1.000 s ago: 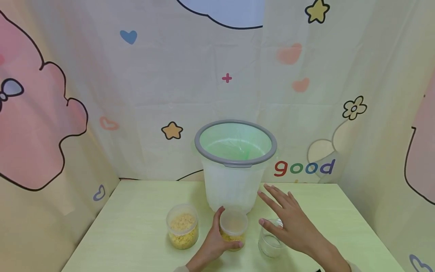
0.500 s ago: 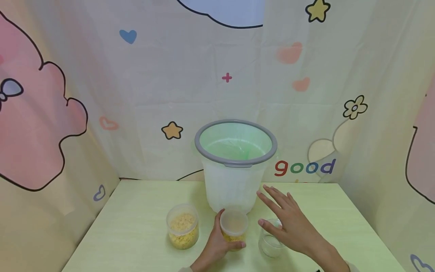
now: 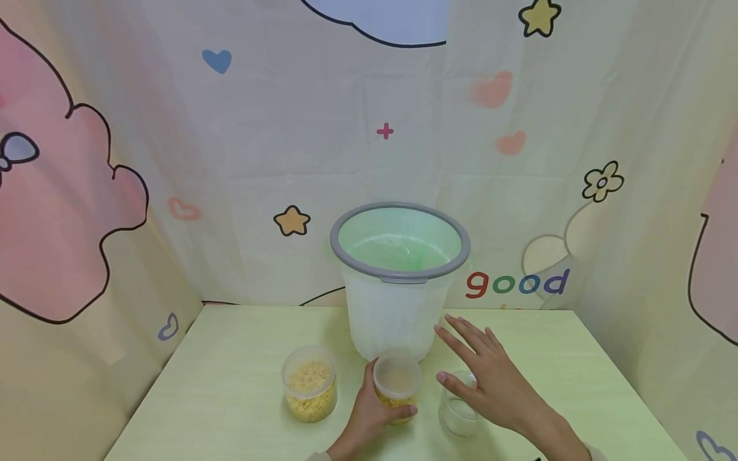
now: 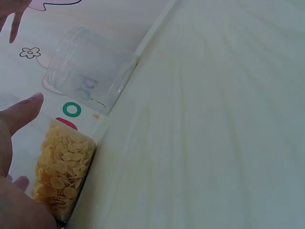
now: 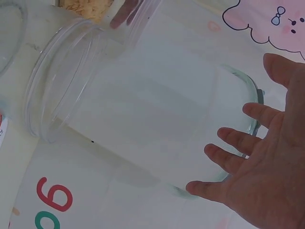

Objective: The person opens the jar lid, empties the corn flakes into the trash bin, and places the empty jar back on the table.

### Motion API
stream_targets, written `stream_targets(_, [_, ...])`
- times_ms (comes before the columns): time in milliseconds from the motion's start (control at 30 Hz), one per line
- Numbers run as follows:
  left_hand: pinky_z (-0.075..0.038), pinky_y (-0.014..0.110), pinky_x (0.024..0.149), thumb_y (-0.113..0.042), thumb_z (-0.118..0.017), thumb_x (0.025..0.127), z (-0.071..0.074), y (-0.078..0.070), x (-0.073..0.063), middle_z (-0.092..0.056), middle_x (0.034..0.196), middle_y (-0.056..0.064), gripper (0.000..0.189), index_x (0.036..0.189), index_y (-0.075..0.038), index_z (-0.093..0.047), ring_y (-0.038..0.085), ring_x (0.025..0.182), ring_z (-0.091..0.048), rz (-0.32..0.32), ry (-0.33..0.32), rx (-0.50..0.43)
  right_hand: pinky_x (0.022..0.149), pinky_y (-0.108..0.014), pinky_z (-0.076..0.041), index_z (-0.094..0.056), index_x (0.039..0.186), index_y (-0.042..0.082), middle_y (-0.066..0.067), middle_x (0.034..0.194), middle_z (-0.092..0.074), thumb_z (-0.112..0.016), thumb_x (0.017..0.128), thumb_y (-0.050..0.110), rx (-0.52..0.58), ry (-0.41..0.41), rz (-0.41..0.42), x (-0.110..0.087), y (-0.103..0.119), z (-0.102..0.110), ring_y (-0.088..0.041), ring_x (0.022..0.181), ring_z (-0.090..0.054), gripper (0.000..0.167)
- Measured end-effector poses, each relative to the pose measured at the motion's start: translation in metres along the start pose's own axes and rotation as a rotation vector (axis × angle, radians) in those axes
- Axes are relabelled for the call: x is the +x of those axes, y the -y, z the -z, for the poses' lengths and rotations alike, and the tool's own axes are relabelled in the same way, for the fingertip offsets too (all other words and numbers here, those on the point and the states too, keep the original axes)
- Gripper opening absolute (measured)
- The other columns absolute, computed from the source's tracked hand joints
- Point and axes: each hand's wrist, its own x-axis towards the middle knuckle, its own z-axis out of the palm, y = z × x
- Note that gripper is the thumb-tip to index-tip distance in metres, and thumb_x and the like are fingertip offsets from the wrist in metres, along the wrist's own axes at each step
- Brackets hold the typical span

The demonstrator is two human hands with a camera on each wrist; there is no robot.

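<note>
Change: left hand (image 3: pixel 370 408), fingers grasping clear plastic jar of yellow flakes (image 3: pixel 398 379), shifted slightly round it | Jar: unmoved, at 6 o'clock of grey-rimmed, pale-green plastic bucket (image 3: pixel 394 314); apparently grip adjustment only | Right hand (image 3: pixel 500 387): fingers released, spread above transparent round jar (image 3: pixel 458 419), 3 o'clock

Left hand (image 3: pixel 366 408) curved in grip, fingers (image 3: pixel 369 378) opposite thumb (image 3: pixel 401 413); left forearm (image 3: pixel 342 444) slanting in from below. Right hand (image 3: pixel 496 381) in air, fingers (image 3: pixel 458 346) spread, nearly straight, thumb (image 3: pixel 458 387) apart; right forearm (image 3: pixel 553 432) angled from lower right.
</note>
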Motion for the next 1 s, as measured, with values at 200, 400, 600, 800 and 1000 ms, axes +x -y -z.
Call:
stream_targets(200, [-0.042,0.047,0.101,-0.022,-0.093,0.063,0.002,-0.005,-0.002,-0.054,0.134,0.012,0.103,0.146,-0.014,-0.031,0.028,0.12,-0.053,0.01,-0.017,-0.002,0.126,-0.043,-0.007,-0.036,0.152,0.03,-0.002,0.16,-0.033,-0.064,0.091,0.046,-0.008,-0.022,0.028,0.003,0.004,0.002,-0.025,0.147,-0.029,0.069])
stream_targets(400, [-0.042,0.049,0.102,-0.024,-0.093,0.064,0.008,-0.013,-0.003,-0.054,0.135,0.012,0.103,0.146,-0.015,-0.031,0.029,0.121,-0.053,-0.015,-0.004,0.024,0.126,-0.037,-0.003,-0.037,0.152,0.028,-0.001,0.16,-0.032,-0.066,0.091,0.044,0.008,-0.046,0.055,0.006,0.009,0.003,-0.024,0.148,-0.029,0.069])
stream_targets(600, [-0.046,0.046,0.097,-0.028,-0.092,0.064,0.014,-0.023,-0.006,-0.055,0.133,0.012,0.103,0.146,-0.014,-0.031,0.027,0.118,-0.055,-0.052,0.007,0.1,0.126,-0.034,-0.001,-0.038,0.151,0.027,-0.003,0.159,-0.034,-0.067,0.09,0.042,0.028,-0.064,0.079,0.011,0.017,0.003,-0.024,0.147,-0.03,0.069])
stream_targets(800, [-0.049,0.044,0.093,-0.032,-0.091,0.064,0.019,-0.038,-0.009,-0.055,0.133,0.013,0.104,0.146,-0.015,-0.031,0.028,0.116,-0.056,-0.09,0.01,0.143,0.119,-0.057,-0.02,-0.037,0.152,0.03,-0.002,0.159,-0.034,-0.067,0.09,0.045,0.034,-0.054,0.101,0.016,0.024,-0.001,-0.025,0.148,-0.03,0.07])
stream_targets(1000, [-0.05,0.04,0.092,-0.035,-0.091,0.064,0.023,-0.05,-0.011,-0.054,0.135,0.008,0.103,0.146,-0.016,-0.032,0.026,0.117,-0.056,-0.137,-0.001,0.169,0.111,-0.064,-0.028,-0.04,0.15,0.026,-0.004,0.158,-0.037,-0.068,0.089,0.044,0.048,-0.076,0.161,0.021,0.03,-0.005,-0.031,0.145,-0.035,0.07])
